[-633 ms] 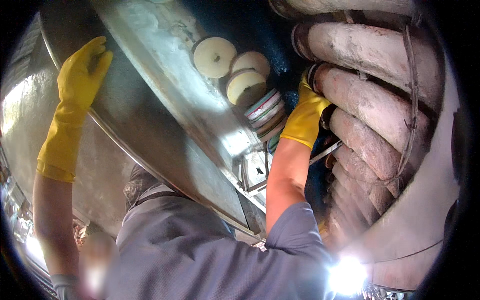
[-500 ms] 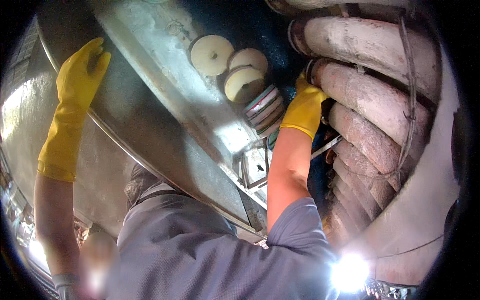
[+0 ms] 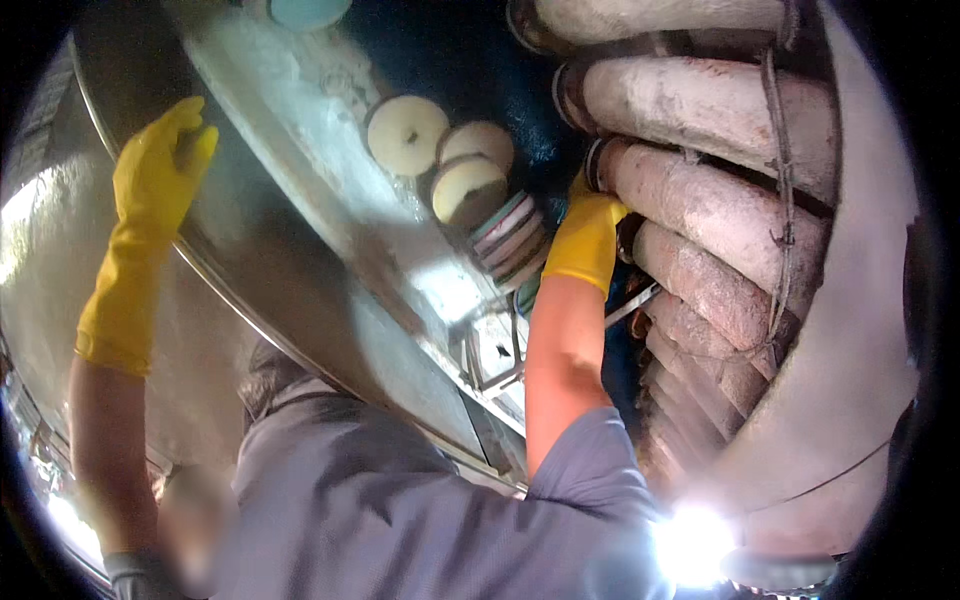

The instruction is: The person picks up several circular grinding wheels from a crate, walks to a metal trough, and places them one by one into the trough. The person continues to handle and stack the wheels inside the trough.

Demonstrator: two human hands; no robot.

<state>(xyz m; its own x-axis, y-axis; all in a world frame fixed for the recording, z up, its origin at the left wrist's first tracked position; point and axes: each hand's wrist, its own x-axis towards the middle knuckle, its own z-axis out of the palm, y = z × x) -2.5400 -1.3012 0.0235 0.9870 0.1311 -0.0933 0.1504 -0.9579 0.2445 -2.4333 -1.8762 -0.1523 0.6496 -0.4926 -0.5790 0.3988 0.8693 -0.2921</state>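
Note:
My left hand (image 3: pixel 155 180), in a long yellow rubber glove, is raised at the left beside the metal rim (image 3: pixel 240 305). Its thumb stands apart from the bent fingers, and nothing is held in it. My right hand (image 3: pixel 585 240), in a matching glove, reaches up to the dark-rimmed end of a thick, pale, stained cylinder (image 3: pixel 715 215). Its fingers are hidden by that end, so I cannot tell whether they grip it. Left of this hand lies a tilted stack of round discs (image 3: pixel 510 240) with coloured edges. Beyond it are loose cream discs (image 3: pixel 407 135), one with a central hole.
More thick cylinders (image 3: pixel 710 110) run in a row down the right side, with a cord (image 3: pixel 783 190) hanging across them. A wet pale ledge (image 3: pixel 330 160) slopes through the middle. Near my right forearm is a metal frame (image 3: pixel 490 355). A bright lamp (image 3: pixel 692 545) glares at lower right.
The view has shifted, so discs and cylinders sit lower and further left. A blue-green disc shows more at the top. Both hands keep nearly the same places among the things.

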